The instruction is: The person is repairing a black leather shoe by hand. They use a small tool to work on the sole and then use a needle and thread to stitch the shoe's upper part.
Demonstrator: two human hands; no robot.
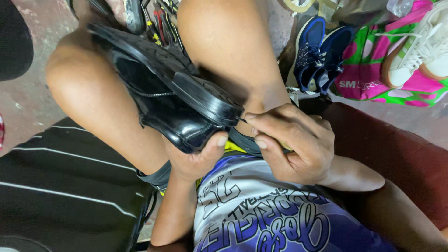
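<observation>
Resting sole-up between the knees, the black dress shoe (163,93) was cupped at its heel end by the left hand (196,158), while the right hand (294,144) curled shut, pinching the heel's edge. A jerk of either hand could have tipped the shoe toward the tools (156,18) on the floor (32,98).

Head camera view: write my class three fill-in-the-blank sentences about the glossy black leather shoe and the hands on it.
1. The glossy black leather shoe lies across the person's bare ____.
2. The left hand cups the shoe's ____ end from below.
3. The right hand pinches the rim of the shoe's black ____.

Missing words: knees; heel; sole
</observation>
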